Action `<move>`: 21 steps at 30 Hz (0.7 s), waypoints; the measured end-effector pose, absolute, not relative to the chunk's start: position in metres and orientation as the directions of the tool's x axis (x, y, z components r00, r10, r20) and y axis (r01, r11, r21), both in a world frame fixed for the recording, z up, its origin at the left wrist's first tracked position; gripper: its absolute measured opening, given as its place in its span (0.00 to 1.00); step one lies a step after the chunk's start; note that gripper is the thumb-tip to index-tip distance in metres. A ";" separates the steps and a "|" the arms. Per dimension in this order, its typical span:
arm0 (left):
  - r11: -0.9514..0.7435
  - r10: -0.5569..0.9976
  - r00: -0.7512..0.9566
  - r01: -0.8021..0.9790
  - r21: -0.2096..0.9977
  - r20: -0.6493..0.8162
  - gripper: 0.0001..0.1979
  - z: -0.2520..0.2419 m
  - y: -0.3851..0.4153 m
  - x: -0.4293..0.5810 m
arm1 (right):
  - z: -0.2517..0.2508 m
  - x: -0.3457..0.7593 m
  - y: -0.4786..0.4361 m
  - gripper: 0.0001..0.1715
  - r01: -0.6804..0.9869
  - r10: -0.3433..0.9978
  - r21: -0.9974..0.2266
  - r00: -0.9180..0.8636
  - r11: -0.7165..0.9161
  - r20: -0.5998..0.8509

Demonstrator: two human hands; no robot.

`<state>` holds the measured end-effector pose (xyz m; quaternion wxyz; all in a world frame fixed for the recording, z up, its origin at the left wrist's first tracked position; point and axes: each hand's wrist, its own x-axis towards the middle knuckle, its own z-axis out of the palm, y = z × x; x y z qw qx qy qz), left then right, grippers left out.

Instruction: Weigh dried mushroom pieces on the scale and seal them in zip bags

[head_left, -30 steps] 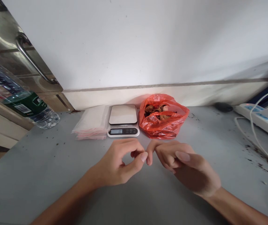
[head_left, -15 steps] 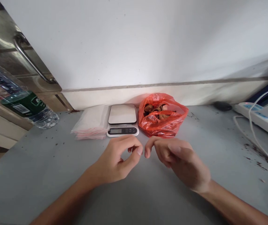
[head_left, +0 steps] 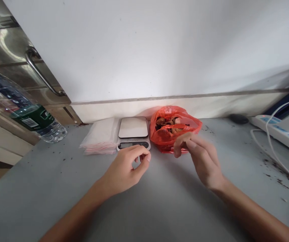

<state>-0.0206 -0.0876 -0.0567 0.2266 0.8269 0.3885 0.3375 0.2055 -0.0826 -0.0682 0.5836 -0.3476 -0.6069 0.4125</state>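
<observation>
My left hand (head_left: 126, 168) rests on the grey tabletop (head_left: 159, 201), its fingers curled into a pinch with nothing visible in them, just in front of a small digital scale (head_left: 133, 127). The scale's platform is bare. My right hand (head_left: 201, 158) hovers to the right with fingers loosely bent and apart, holding nothing. Its fingertips reach the front of a red plastic bag (head_left: 168, 139). The bag stands open and holds brown dried pieces. A stack of clear zip bags (head_left: 100, 137) lies left of the scale.
A plastic water bottle (head_left: 30, 116) lies at the left edge below a steel cabinet with a handle (head_left: 43, 75). At the right are a white power strip (head_left: 283, 132) and its white cable (head_left: 273, 151). A dark object (head_left: 237, 118) sits by the wall. Dark crumbs dot the tabletop.
My hands, which were touching fingertip to fingertip, have parted. The right hand moved forward and right to the red bag and loosened. The left hand slid toward the scale.
</observation>
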 end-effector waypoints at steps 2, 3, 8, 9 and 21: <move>-0.599 0.792 0.493 0.511 0.616 0.361 0.10 -0.055 -0.084 -0.023 | -0.061 0.207 -0.079 0.24 -0.033 0.899 -0.904 -0.095 0.427 0.428; -0.601 0.790 0.503 0.524 0.603 0.350 0.10 -0.052 -0.082 -0.024 | -0.054 0.208 -0.076 0.24 -0.016 0.897 -0.901 -0.096 0.433 0.432; -0.618 0.776 0.567 0.594 0.514 0.278 0.09 -0.024 -0.060 -0.027 | -0.004 0.214 -0.049 0.21 0.366 0.896 -0.820 -0.113 0.440 0.430; -0.618 0.772 0.593 0.616 0.488 0.229 0.10 -0.016 -0.054 -0.028 | 0.007 0.215 -0.042 0.19 0.517 0.923 -0.769 -0.134 0.376 0.361; -0.197 0.882 0.294 0.941 0.277 -0.369 0.23 0.035 0.008 -0.089 | 0.041 0.200 -0.010 0.17 0.830 0.913 -0.460 -0.397 0.316 -0.088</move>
